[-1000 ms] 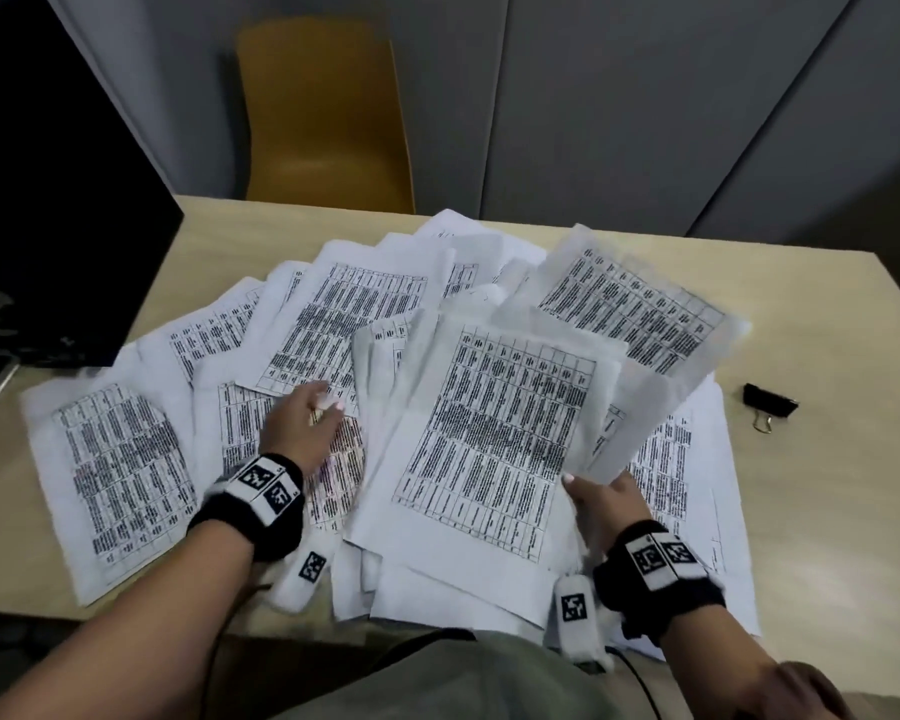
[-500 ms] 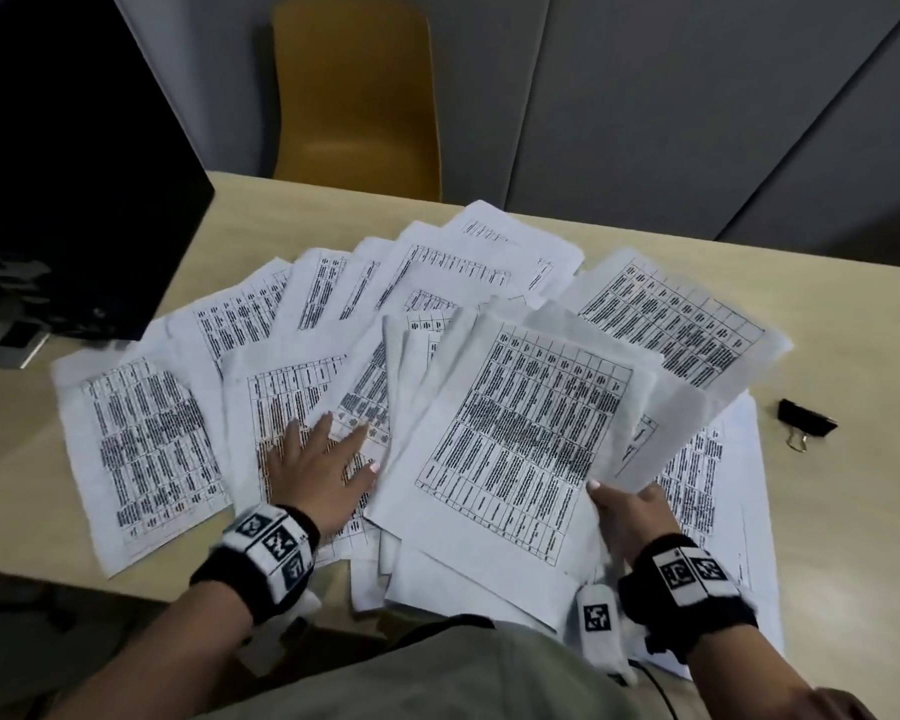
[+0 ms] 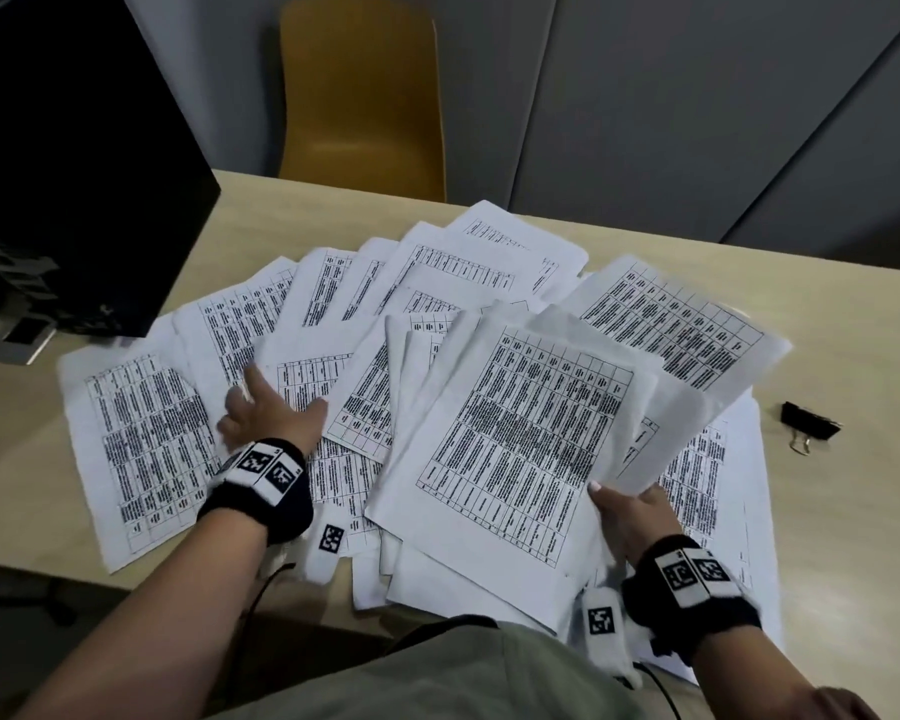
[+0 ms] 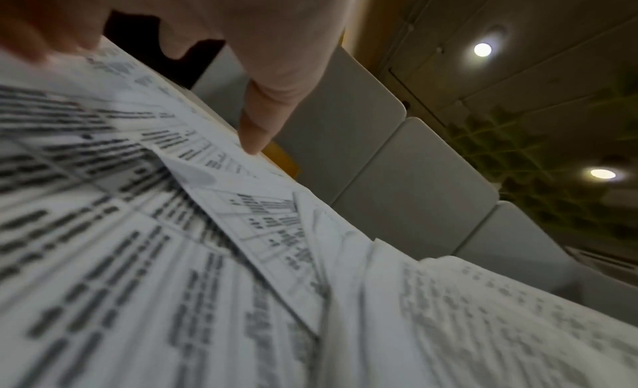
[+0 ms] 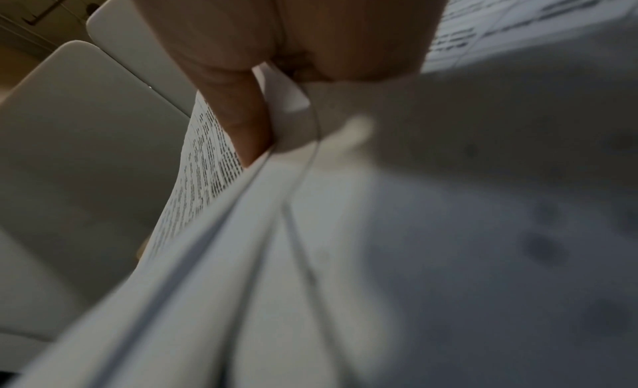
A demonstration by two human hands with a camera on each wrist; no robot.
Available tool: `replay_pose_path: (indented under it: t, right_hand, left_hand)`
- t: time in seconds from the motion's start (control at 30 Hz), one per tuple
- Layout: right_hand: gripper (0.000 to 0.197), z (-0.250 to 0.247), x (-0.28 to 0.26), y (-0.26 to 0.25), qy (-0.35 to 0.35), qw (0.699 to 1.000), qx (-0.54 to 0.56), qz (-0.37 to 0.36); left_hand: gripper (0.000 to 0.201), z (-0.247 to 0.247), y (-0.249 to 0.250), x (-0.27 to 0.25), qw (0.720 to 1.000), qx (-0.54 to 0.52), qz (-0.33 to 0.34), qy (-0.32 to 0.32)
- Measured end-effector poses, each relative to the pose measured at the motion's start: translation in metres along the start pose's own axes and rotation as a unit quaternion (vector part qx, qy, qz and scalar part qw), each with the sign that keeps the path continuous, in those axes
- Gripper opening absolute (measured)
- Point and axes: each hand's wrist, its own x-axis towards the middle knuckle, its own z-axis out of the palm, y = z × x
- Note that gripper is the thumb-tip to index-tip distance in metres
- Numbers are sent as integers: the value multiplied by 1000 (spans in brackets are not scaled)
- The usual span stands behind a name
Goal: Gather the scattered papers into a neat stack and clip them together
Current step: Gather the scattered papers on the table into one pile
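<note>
1. Head view: many printed papers [image 3: 333, 314] fanned across the middle of the desk [image 3: 827, 314], from near its left edge toward its right edge, overlapping, not squared. Right hand [image 3: 630, 517] near the front edge, pinching a partly gathered sheaf [image 3: 520, 449] at its lower right corner, thumb on top, sheets lifted and splayed. Left hand [image 3: 266, 413] flat on loose sheets left of the sheaf, fingers spread and fairly straight, pressing rather than gripping. Binder clip [image 3: 809, 426] lying on bare wood toward the right edge, just beside the outermost sheet, untouched. Dark monitor [image 3: 74, 163] at the back left corner; yellow chair [image 3: 359, 96] behind the back edge.

2. Left wrist view: blurred. Fingers [image 4: 262, 115] extended downward, tips touching a printed sheet; nothing clasped.

3. Right wrist view: also blurred. Fingers [image 5: 238, 121] closed over the edges of several layered sheets, confirming the pinch on the sheaf.

4. Judgement on progress: early to middle of gathering. Some sheets collected in the right-hand sheaf, most still spread on the desk. Left to do: sweeping in the remaining sheets, squaring the edges, fetching and applying the clip.
</note>
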Motion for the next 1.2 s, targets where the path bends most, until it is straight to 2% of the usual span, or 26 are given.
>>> replay_pose_path:
  t: [0.07,0.17,0.27,0.37,0.43,0.53,0.67,0.73,0.83,0.87,0.93,1.07,1.13,1.2]
  right_hand:
    - [7,-1,2,2,-3,1000,0,6]
    - [11,-1,6,4,0,1000,-5,17]
    - [14,0,7,4,1,1000,-5,22]
    - [10,-1,7,5,-1,1000,-9,26]
    - [10,-2,8,5,-2,1000,-12,23]
    - [12,-2,9,5,-3,1000,-11,24]
    - [14,-3,13,6,-3,1000,-9,25]
    - [14,-3,14,6,-4,1000,-5,26]
    - [30,-3,17,9,11,999,11,38]
    - [30,-3,18,9,11,999,13,38]
    - [17,-4,19,10,7,999,9,41]
    - [6,-4,18,8,7,1000,14,25]
    - [13,-4,17,10,8,1000,10,15]
    - [20,-4,16,11,8,1000,7,7]
  left_hand:
    - [92,-5,-3,8,999,9,-42,4]
    - [88,-13,-1,17,995,-56,-75,-22]
    - [77,-10,4,17,993,-111,-20,-21]
    - [49,-4,11,10,988,-149,27,-7]
    - [34,-6,15,10,990,-125,44,-40]
    - [33,-15,14,21,989,-79,43,-116]
    - [36,-28,25,36,991,-74,75,-87]
    - [35,-31,33,43,988,-80,41,-127]
    - [42,-30,40,44,973,-103,-35,-204]
    - [44,-28,41,42,970,-99,-40,-219]
    - [44,-19,42,36,967,-91,-37,-236]
    - [29,-4,30,31,950,-140,-34,-276]
    - [17,-4,21,26,939,-198,-45,-278]
    - [14,-2,12,18,929,-232,-54,-283]
